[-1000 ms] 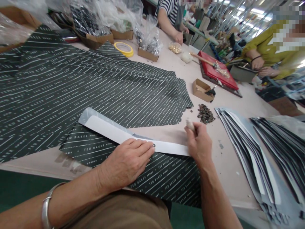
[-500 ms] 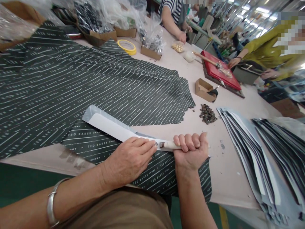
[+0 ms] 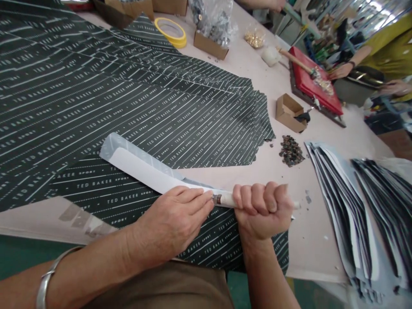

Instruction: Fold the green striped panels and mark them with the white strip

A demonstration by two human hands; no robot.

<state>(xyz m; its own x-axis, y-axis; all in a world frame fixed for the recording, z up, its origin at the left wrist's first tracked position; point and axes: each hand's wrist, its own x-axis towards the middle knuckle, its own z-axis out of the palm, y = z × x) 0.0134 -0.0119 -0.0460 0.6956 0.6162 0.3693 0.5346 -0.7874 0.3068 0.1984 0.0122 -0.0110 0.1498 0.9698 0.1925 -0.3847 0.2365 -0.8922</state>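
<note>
A long, curved white strip (image 3: 138,167) with a grey-blue backing lies across dark printed sheeting (image 3: 125,199). My left hand (image 3: 177,219) lies over the near end of the strip, its fingers together and bent down onto it; the thumb is hidden. My right hand (image 3: 264,208) is closed in a fist around the pale handle of a hand tool (image 3: 227,200), held almost level. The tool's brown and metal collar touches or nearly touches my left fingertips, and its tip is hidden there.
Small dark metal pieces (image 3: 291,150) are heaped beyond my right hand. Stacked strips (image 3: 341,206) lie at right. Further back are a small cardboard box (image 3: 291,113), yellow tape (image 3: 170,31) and a red board (image 3: 313,79), where another person's hand (image 3: 341,71) rests.
The view has tilted down and come closer. My right fist and the tool have shifted slightly right in view; the tool's collar sits right against my left fingertips. Both hands keep their holds.
</note>
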